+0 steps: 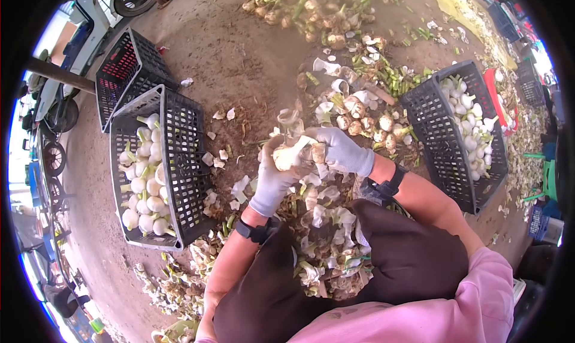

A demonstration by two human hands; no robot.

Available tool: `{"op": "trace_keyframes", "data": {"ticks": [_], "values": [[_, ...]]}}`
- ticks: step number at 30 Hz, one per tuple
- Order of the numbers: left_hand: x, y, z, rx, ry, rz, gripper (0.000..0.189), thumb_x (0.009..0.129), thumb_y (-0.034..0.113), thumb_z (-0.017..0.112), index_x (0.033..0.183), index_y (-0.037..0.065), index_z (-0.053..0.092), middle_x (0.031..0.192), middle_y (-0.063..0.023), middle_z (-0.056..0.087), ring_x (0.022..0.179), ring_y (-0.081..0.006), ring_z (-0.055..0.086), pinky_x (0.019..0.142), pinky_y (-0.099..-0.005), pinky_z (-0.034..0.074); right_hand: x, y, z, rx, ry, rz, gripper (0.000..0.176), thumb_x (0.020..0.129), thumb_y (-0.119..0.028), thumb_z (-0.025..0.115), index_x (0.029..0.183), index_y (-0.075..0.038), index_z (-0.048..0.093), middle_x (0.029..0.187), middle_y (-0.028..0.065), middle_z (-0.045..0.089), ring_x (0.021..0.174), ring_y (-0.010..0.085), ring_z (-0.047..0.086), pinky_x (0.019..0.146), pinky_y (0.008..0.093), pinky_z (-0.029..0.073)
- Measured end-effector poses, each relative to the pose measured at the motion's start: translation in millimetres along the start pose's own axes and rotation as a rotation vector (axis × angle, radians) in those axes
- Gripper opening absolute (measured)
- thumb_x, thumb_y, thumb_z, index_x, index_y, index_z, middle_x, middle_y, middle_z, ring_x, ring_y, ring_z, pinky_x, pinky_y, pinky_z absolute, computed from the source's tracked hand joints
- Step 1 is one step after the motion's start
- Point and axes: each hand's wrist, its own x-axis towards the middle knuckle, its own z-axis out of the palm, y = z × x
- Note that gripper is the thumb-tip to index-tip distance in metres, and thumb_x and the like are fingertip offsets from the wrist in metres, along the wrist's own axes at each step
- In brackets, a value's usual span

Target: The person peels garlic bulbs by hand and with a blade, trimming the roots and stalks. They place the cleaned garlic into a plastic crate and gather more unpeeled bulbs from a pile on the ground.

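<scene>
Both my hands wear pale grey gloves and meet in front of my knees. My left hand (pixel 271 178) is closed around a garlic bulb (pixel 286 157) with brownish, loose outer skin. From the other side my right hand (pixel 344 151) has its fingers closed at the bulb's top, where a flap of papery skin stands up; whether they grip the bulb or only the skin is partly hidden. Below, peeled garlic skins (pixel 335 247) lie heaped between my legs. Just beyond my right hand, several unpeeled garlic bulbs (pixel 386 124) rest on the ground.
A black crate (pixel 191 157) of white garlic stands at left, with another black crate (pixel 129 58) behind it. At right, a tilted black crate (pixel 434 124) also holds white garlic. A large garlic pile (pixel 299 8) lies ahead. Skins and stalks litter the dirt floor (pixel 245 61).
</scene>
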Motion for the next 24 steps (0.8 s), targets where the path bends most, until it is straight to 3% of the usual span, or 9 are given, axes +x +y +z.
{"op": "trace_keyframes", "data": {"ticks": [3,7,10,12,15,18,21,22,24], "values": [[1.3,23.6,-24.0,-0.426,-0.431,-0.398,0.060,0.081,0.040,0.065,0.121,-0.003,0.051,0.077,-0.0113,0.061,0.043,-0.0134,0.050,0.037,-0.0235,0.038,0.5,-12.6,-2.4,0.294,-0.169,0.094,0.031,0.090,-0.016,0.067,0.113,0.004,0.064,0.102,0.0019,0.068,0.091,0.0073,0.061,0.077,0.0240,0.049],[2.3,18.2,-16.0,-0.361,-0.110,-0.185,0.048,0.087,0.032,0.063,0.119,-0.001,0.051,0.087,-0.0098,0.061,0.066,-0.0147,0.061,0.054,-0.0242,0.052,-12.4,0.0,5.1,0.795,-0.036,0.449,0.023,0.095,-0.016,0.062,0.112,0.000,0.066,0.095,0.0003,0.066,0.077,0.0072,0.062,0.062,0.0230,0.050],[3.9,21.4,-10.1,-0.010,0.186,0.008,0.048,0.076,0.004,0.076,0.116,0.003,0.048,0.102,-0.0063,0.056,0.095,-0.0136,0.060,0.067,-0.0292,0.057,-11.0,11.6,7.1,0.563,-0.040,0.263,0.023,0.095,-0.017,0.062,0.112,-0.001,0.065,0.095,0.0013,0.066,0.081,0.0084,0.063,0.067,0.0246,0.053],[7.4,5.5,-23.6,0.588,0.195,0.246,0.042,0.080,-0.002,0.067,0.117,0.002,0.048,0.103,-0.0066,0.057,0.090,-0.0148,0.062,0.071,-0.0295,0.056,-9.7,7.6,5.6,0.314,-0.017,0.136,0.023,0.094,-0.015,0.062,0.113,-0.001,0.064,0.096,0.0017,0.067,0.086,0.0091,0.063,0.073,0.0259,0.053],[4.4,14.5,-14.0,0.359,0.184,0.171,0.039,0.079,-0.001,0.065,0.115,0.002,0.050,0.103,-0.0073,0.060,0.087,-0.0158,0.063,0.070,-0.0290,0.055,-5.5,-7.3,4.6,0.260,0.029,0.185,0.028,0.087,-0.007,0.062,0.115,-0.003,0.064,0.099,0.0038,0.068,0.089,0.0125,0.064,0.079,0.0273,0.052],[3.5,32.3,-21.2,-0.288,-0.018,-0.163,0.036,0.079,-0.004,0.060,0.113,0.002,0.051,0.103,-0.0088,0.062,0.081,-0.0173,0.063,0.066,-0.0283,0.053,-3.4,-29.5,7.0,-0.168,0.205,-0.110,0.026,0.080,-0.002,0.060,0.106,0.000,0.063,0.091,0.0092,0.067,0.082,0.0235,0.064,0.076,0.0332,0.051],[-2.7,27.3,-25.3,-0.564,-0.239,-0.166,0.056,0.067,0.011,0.066,0.121,0.004,0.052,0.108,-0.0127,0.062,0.079,-0.0188,0.063,0.060,-0.0271,0.049,29.5,-1.0,-5.8,-0.593,0.245,-0.199,0.012,0.075,-0.006,0.060,0.085,0.002,0.058,0.078,0.0189,0.057,0.074,0.0375,0.058,0.070,0.0446,0.048],[-3.1,28.1,-25.4,-0.645,-0.337,-0.153,0.063,0.064,0.015,0.067,0.124,0.005,0.051,0.110,-0.0134,0.062,0.080,-0.0190,0.062,0.058,-0.0270,0.048,37.3,35.9,-13.1,-0.746,0.105,-0.106,0.017,0.075,-0.010,0.063,0.088,0.002,0.064,0.087,0.0203,0.063,0.085,0.0364,0.063,0.074,0.0438,0.050],[-8.0,42.2,-19.7,-0.563,-0.283,-0.143,0.080,0.059,0.024,0.069,0.133,0.004,0.046,0.119,-0.0125,0.060,0.091,-0.0198,0.060,0.066,-0.0256,0.046,43.4,32.8,0.7,-1.087,-0.708,0.583,0.041,0.075,-0.009,0.065,0.115,-0.002,0.061,0.108,0.0212,0.064,0.101,0.0349,0.062,0.083,0.0404,0.050]]}}
